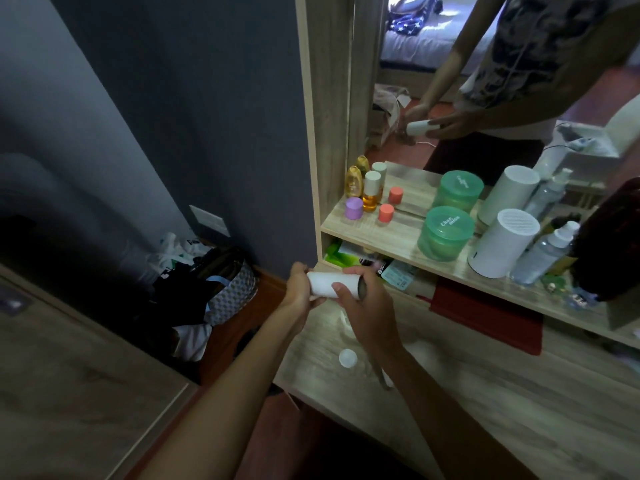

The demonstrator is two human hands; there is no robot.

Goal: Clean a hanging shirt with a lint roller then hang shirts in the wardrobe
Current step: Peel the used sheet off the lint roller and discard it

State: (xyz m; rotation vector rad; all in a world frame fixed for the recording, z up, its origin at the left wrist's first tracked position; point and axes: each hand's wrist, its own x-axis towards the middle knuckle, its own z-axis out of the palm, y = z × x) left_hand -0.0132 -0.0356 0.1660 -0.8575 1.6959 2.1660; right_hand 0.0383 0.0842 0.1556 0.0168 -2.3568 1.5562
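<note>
Bottles [370, 190] and jars [445, 233] crowd the shelf [408, 252].

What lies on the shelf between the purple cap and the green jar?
In the head view, between the purple cap and the green jar stands one coral-capped bottle.

We see the lint roller [332, 285], a white cylinder lying roughly level above the desk's edge. Its right end shows a dark hollow core.
</note>
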